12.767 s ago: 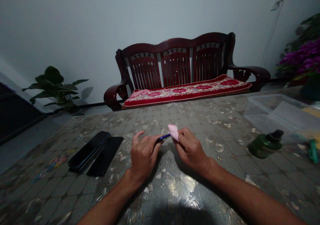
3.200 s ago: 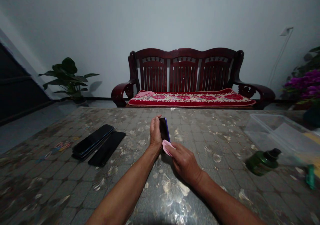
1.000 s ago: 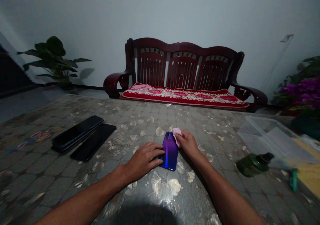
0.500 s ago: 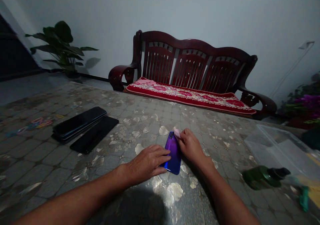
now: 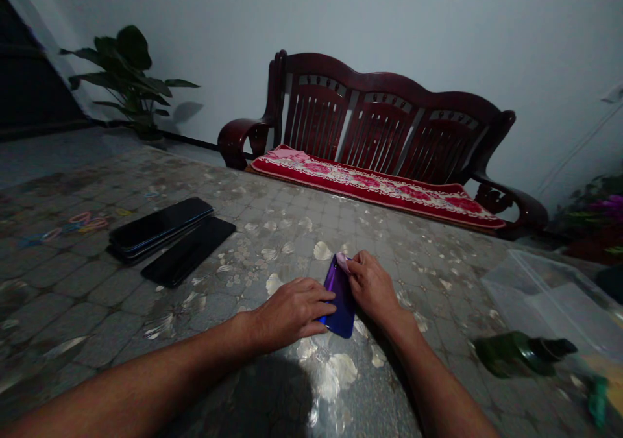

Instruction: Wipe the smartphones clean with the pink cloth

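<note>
A purple-blue phone [image 5: 341, 295] lies back side up on the patterned table [image 5: 243, 250]. My left hand [image 5: 292, 311] rests flat on its left edge with the fingers stretched out, pinning it down. My right hand [image 5: 372, 285] is closed on a small pink cloth [image 5: 342, 261], pressed against the phone's far end. Most of the cloth is hidden under the fingers.
A stack of dark phones [image 5: 160, 225] and a single black phone [image 5: 189, 259] lie at the left. A green bottle [image 5: 516, 353] lies on its side at the right, beside a clear plastic bin [image 5: 549, 295]. Coloured rubber bands [image 5: 82, 220] lie far left. A wooden bench [image 5: 384, 139] stands behind.
The phone went from held upright in my left hand to lying flat on the table. Over the last second my head tilted; the pink cloth stays at the phone's far end.
</note>
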`<state>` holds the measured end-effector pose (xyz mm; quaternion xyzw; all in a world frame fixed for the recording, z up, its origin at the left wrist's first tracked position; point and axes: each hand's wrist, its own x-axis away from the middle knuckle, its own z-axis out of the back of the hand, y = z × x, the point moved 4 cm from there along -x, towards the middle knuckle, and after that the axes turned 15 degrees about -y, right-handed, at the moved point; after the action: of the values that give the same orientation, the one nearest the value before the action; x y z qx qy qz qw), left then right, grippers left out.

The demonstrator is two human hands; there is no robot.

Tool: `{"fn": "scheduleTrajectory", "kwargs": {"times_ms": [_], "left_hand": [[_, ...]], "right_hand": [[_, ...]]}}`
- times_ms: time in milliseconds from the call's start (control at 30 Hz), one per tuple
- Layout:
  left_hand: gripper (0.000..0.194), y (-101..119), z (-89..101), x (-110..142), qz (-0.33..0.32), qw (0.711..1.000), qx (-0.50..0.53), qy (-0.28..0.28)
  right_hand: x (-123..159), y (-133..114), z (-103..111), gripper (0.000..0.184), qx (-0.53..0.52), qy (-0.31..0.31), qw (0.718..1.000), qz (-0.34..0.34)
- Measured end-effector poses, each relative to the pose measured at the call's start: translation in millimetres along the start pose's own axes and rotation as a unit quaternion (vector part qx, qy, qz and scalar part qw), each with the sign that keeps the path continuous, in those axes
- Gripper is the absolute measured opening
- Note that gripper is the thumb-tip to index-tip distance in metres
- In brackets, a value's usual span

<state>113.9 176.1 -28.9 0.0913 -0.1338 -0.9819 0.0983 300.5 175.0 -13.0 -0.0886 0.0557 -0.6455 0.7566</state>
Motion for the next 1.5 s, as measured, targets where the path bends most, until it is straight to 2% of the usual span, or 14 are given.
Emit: {"fn": "scheduleTrajectory", "kwargs": {"times_ms": [133,333,500,700,933,1200,1367,1500], "left_hand": [[0.032,-0.6,-1.5,-0.3,-0.001,1.000,-0.004,0.002],[0.032,-1.2,-3.0,-1.2,-0.007,1.000,-0.020,0.000],[0.032,-0.7,-1.2,-1.7,-0.011,1.000,-0.009,0.000],[0.029,6.9,-3.8,-3.8,0.014,1.000,-0.004,-0.005],[0.030,8.6,-6.0,-9.8,0.029,1.000,-0.006,-0.009],[0.039,4.3,-2.3,-15.7,0.042,0.999,-0.019,-0.003],[0.042,3.3,-1.2,-18.6,0.069,0.997,-0.019,-0.017],[0.044,2.3,-1.3,-19.2,0.080,0.996,-0.023,-0.023]], "right_hand": [[2.8,-4.2,1.8,0.023,-0.006,0.005,1.000,0.010],[-4.0,2.6,2.5,0.023,0.009,0.033,0.999,-0.020],[-4.3,1.9,0.8,0.023,0.004,0.028,1.000,-0.002],[3.2,-4.8,0.5,0.026,-0.019,0.014,0.999,0.039],[-8.6,2.9,-1.2,0.022,-0.016,0.028,0.999,-0.013],[-12.8,-5.5,-1.7,0.023,-0.039,0.014,0.998,0.036],[-18.2,-0.4,-0.9,0.022,-0.027,0.032,0.999,-0.018],[-19.5,0.1,-1.4,0.022,-0.026,0.020,0.999,0.016]]}}
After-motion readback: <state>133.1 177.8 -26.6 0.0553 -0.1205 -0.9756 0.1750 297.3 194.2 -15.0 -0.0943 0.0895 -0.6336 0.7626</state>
